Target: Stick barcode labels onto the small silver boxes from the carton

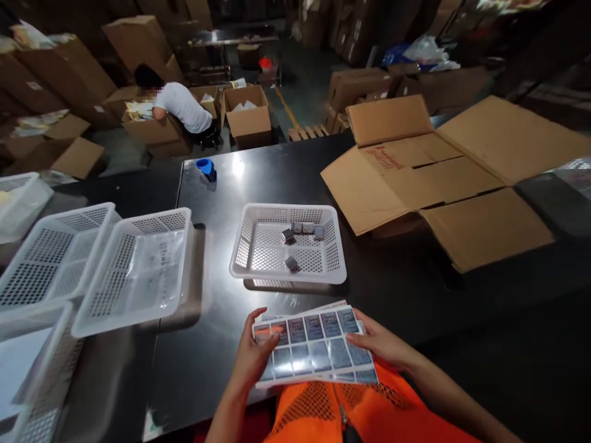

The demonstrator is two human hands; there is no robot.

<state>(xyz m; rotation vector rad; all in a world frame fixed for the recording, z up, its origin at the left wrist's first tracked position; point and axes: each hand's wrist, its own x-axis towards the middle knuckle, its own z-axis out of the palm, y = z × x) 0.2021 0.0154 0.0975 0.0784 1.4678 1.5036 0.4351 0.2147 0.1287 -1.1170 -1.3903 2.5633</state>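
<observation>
Both my hands hold a small stack of sticker sheets (318, 354) just above the table's near edge. Dark rectangular labels cover the top sheet in rows, with glare on its lower part. My left hand (253, 354) grips the left end, thumb on top. At the right end, my right hand (376, 338) pinches the stack with its thumb on top and its other fingers hidden beneath. Beyond the sheets stands a white perforated basket (289, 277), with several small grey boxes (302, 228) inside, most of them near its back wall.
A large open cardboard box (388, 191) is at the right. More white baskets (132, 320) stand at the left, one with clear plastic in it. A blue tape roll or dispenser (207, 169) sits at the far edge. Another person (184, 107) bends over cartons beyond the table (217, 264).
</observation>
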